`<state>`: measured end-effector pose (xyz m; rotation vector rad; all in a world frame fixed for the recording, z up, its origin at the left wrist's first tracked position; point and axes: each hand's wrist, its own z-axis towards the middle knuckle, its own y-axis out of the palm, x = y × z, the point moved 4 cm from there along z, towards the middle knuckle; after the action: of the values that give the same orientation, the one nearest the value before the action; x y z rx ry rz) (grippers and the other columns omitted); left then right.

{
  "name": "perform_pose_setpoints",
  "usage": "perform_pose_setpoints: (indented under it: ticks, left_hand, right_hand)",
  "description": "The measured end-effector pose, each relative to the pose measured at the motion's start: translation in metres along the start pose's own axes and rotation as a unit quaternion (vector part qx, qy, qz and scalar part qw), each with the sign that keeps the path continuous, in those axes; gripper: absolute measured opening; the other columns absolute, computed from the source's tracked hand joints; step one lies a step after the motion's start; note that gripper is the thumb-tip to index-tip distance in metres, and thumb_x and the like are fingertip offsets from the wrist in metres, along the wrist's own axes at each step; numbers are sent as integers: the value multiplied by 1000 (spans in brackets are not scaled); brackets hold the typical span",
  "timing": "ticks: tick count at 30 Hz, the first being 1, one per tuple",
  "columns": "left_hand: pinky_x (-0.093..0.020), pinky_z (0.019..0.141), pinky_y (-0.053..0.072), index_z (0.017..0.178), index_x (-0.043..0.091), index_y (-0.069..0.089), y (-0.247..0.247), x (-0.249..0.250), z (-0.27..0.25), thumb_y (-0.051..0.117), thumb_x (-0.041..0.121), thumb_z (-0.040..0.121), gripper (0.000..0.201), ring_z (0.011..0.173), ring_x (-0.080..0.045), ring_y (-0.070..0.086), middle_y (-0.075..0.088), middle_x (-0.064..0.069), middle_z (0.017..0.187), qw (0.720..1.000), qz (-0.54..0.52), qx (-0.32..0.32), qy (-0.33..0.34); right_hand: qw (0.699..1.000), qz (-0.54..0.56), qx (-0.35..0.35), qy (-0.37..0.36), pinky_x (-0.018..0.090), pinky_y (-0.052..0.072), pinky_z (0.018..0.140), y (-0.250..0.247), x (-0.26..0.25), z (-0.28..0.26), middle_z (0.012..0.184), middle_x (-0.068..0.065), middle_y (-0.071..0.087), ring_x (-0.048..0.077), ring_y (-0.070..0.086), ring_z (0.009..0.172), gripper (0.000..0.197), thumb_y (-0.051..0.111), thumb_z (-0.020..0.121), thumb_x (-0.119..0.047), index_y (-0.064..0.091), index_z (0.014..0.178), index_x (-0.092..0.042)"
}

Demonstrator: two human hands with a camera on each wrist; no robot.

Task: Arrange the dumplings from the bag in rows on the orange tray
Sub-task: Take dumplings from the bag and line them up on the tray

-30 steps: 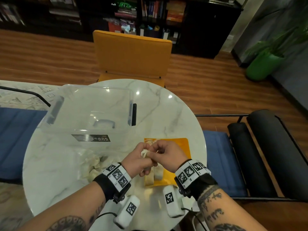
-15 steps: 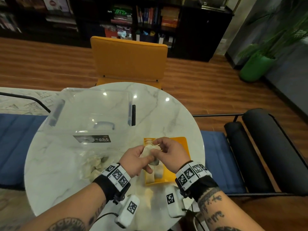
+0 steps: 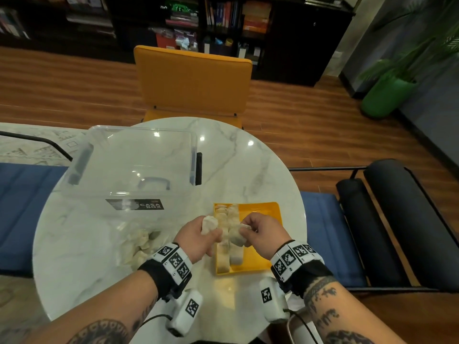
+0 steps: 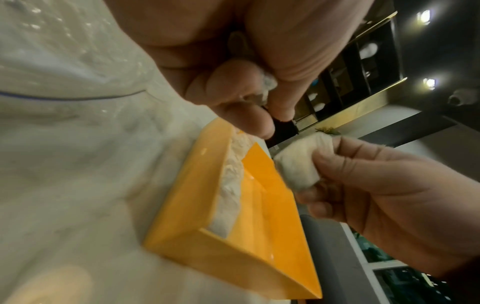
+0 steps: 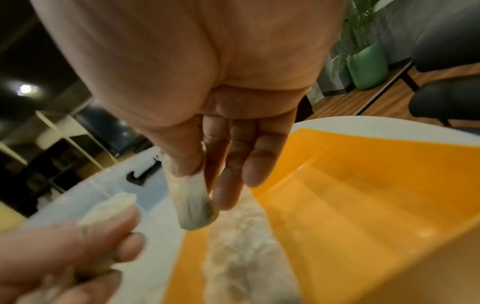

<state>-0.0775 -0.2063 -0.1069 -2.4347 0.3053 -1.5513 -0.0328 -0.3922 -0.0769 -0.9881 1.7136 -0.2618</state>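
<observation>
Left hand (image 3: 198,234) grips one dumpling (image 3: 208,224), right hand (image 3: 260,232) pinches another (image 3: 242,228) – both over orange tray (image 3: 260,244); rows partly hidden, bag (image 3: 139,242) contents blurry.

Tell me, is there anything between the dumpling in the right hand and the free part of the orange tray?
Nothing visible blocks it. The right hand pinches a pale dumpling above the orange plastic tray. Two rows of dumplings fill the tray's left side; the bare orange floor lies right of them. The left hand, holding another dumpling, stays at the left edge.
</observation>
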Motion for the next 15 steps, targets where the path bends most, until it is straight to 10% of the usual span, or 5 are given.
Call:
perform_pose_setpoints:
  ticks: [8, 15]
  left_hand:
    - [-28, 59, 53, 89, 29, 58, 6, -35, 12, 73, 47, 77, 27, 65, -13, 65, 67, 5, 83, 989, 141, -11, -46]
    - [-21, 61, 42, 91, 34, 55, 7, -39, 17, 76, 50, 74, 32, 77, -4, 60, 64, 12, 84, 982, 185, -9, -41]
  right_hand:
    - [961, -211, -172, 35, 34, 54, 84, 35, 31, 8, 105, -2, 66, 20, 63, 97, 17, 59, 92, -28, 66, 107, -26]
    - [959, -228, -155, 60, 27, 52, 83, 44, 42, 23, 108, -4, 68, 16, 63, 99, 16, 67, 87, -27, 71, 103, -29]
